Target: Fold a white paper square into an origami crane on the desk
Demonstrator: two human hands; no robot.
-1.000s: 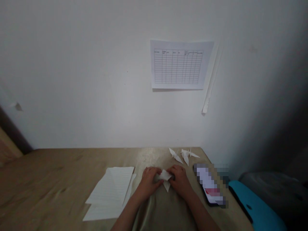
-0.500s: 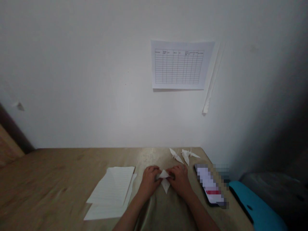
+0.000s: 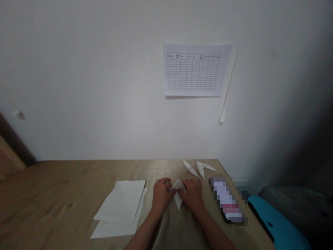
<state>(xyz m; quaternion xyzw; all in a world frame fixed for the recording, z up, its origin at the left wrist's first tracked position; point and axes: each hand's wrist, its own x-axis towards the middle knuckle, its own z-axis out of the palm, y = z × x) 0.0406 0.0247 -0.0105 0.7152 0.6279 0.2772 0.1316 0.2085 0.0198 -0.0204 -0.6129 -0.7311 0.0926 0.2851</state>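
Observation:
A small folded white paper (image 3: 178, 202) lies on the table between my hands, one point toward me and a raised flap on the far side. My left hand (image 3: 162, 194) grips its left edge with thumb and fingers. On the other side, my right hand (image 3: 193, 195) is closed on the right edge, its thumb near the paper's middle. Both thumbs almost meet over the paper. Just beyond my right hand lie folded paper birds, one (image 3: 190, 168) on the left and white winged shapes (image 3: 201, 168) beside it.
Lined paper sheets (image 3: 122, 199) lie left of my hands on the brown-covered table (image 3: 65, 198). A phone (image 3: 226, 199), partly pixelated, rests at the right. Past the right edge stands a blue chair back (image 3: 281, 222). A printed table sheet (image 3: 192, 71) hangs on the wall.
My thumbs have come closer together over the paper. The far flap of the paper now looks wider and stands up more. The other objects have stayed put.

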